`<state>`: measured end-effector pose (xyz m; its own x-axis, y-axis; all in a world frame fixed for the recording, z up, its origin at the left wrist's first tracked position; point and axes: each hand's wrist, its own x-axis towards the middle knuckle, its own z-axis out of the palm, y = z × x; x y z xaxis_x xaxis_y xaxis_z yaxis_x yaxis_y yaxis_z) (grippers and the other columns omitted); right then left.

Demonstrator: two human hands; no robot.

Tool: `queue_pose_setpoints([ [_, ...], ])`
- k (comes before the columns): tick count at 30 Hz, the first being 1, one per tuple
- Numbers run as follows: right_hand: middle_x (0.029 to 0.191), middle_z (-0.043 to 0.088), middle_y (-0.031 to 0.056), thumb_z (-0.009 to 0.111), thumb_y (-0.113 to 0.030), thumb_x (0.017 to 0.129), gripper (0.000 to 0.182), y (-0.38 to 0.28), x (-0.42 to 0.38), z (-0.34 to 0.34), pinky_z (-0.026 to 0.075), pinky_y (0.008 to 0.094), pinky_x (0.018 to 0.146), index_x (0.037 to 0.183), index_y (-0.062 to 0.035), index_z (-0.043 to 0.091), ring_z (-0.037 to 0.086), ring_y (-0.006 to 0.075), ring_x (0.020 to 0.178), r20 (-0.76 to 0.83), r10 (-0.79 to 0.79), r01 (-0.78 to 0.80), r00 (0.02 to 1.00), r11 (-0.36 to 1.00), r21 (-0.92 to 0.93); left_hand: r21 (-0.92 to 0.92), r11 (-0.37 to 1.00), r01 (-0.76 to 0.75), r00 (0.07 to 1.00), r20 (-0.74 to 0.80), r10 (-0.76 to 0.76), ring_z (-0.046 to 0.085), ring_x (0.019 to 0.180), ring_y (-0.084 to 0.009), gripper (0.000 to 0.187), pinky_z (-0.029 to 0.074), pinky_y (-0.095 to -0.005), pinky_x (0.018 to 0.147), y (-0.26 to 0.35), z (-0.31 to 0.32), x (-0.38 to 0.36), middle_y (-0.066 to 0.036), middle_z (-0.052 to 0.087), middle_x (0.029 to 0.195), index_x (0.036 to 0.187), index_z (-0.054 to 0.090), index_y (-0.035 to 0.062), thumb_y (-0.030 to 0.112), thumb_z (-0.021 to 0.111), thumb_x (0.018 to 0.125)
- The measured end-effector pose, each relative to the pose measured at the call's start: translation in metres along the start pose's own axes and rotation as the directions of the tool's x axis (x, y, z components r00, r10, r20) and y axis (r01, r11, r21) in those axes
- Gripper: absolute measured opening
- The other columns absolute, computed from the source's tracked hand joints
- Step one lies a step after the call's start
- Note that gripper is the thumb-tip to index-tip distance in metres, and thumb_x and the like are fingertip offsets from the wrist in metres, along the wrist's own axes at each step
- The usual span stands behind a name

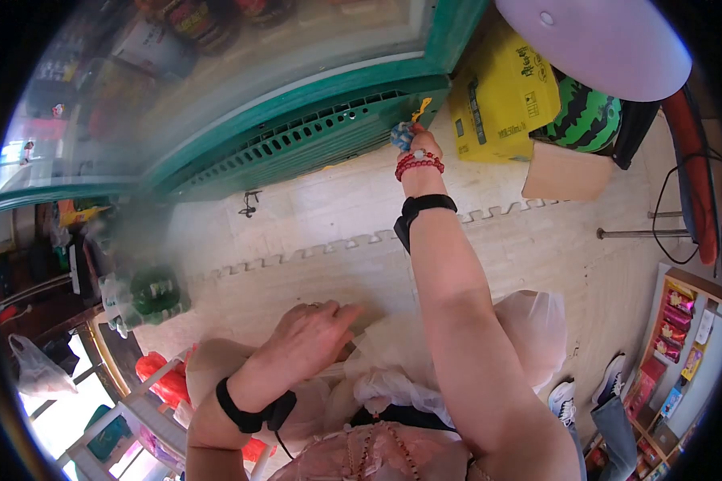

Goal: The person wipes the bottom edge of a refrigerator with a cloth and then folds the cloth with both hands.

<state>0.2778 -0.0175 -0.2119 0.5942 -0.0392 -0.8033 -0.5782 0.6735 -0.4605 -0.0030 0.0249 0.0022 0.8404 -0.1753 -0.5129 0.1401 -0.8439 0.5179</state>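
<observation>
My right hand (425, 143) reaches far forward, its fingers closed round a bluish crumpled cloth (403, 136), against the lower front of a green glass-doored cabinet (297, 136). A yellow tag or tie (423, 108) sticks up just beyond the fingers. Red bead bracelets and a black band circle that wrist. Near my lap, my left hand (314, 333) hangs bent over light sheer fabric, with its fingers curled; whether it holds anything does not show. A black band is on its wrist too.
Right of the cabinet stand a yellow box (501, 104) and a watermelon-patterned ball (587, 116). Green bottles (154, 295) stand at left. A metal-legged stool (642, 233) and a snack shelf (682, 345) are at right. Another person's shoes (564, 401) show at lower right.
</observation>
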Motion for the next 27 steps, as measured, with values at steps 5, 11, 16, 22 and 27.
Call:
queue_pose_setpoints([
  [5,0.071,0.061,0.0115,0.045,-0.005,0.082,0.015,-0.002,-0.017,-0.008,0.051,0.0301,0.051,0.079,0.0010,0.058,0.060,0.0219,0.056,0.144,-0.037,0.034,0.989,0.999,0.023,0.001,1.000,-0.030,0.999,-0.014,0.030,0.058,0.074,-0.0313,0.032,0.048,-0.0378,0.065,0.005,0.003,-0.003,-0.014,0.058,0.080,0.105,0.053,0.0066,0.014,0.059,0.075],
  [11,0.071,0.060,0.0146,0.047,0.000,0.079,0.014,0.003,-0.004,-0.013,0.052,0.0338,0.051,0.085,0.0056,0.058,0.060,0.0242,0.057,0.061,0.019,-0.032,0.998,0.975,0.218,-0.015,0.999,-0.050,0.999,-0.008,0.050,0.058,0.072,-0.0311,0.033,0.048,-0.0378,0.065,0.004,0.004,0.002,-0.013,0.057,0.079,0.105,0.053,0.0068,0.013,0.059,0.074],
  [16,0.069,0.060,0.0147,0.051,0.000,0.077,0.010,0.000,-0.009,-0.005,0.051,0.0344,0.050,0.075,0.0065,0.058,0.060,0.0244,0.058,-0.073,-0.023,0.029,0.997,0.996,0.090,-0.026,0.999,-0.022,1.000,-0.012,0.021,0.058,0.072,-0.0311,0.033,0.048,-0.0377,0.065,0.004,0.005,-0.001,-0.013,0.057,0.079,0.106,0.053,0.0063,0.013,0.058,0.074],
  [22,0.074,0.062,0.0095,0.054,-0.004,0.078,0.008,-0.002,0.004,0.004,0.050,0.0269,0.050,0.083,-0.0008,0.060,0.059,0.0189,0.055,-0.021,0.065,-0.066,0.998,0.995,-0.071,-0.024,0.999,-0.036,0.999,-0.002,0.036,0.058,0.073,-0.0314,0.032,0.048,-0.0385,0.066,0.004,0.002,0.009,-0.013,0.057,0.080,0.106,0.053,0.0067,0.014,0.058,0.075],
  [27,0.071,0.059,0.0141,0.050,-0.004,0.080,0.013,-0.002,-0.013,0.005,0.051,0.0309,0.050,0.082,0.0070,0.056,0.060,0.0247,0.056,0.000,-0.026,0.026,1.000,0.995,-0.092,-0.004,0.999,-0.042,0.999,0.015,0.042,0.058,0.073,-0.0318,0.033,0.048,-0.0384,0.066,0.007,-0.002,0.016,-0.014,0.057,0.080,0.106,0.053,0.0061,0.013,0.059,0.075],
])
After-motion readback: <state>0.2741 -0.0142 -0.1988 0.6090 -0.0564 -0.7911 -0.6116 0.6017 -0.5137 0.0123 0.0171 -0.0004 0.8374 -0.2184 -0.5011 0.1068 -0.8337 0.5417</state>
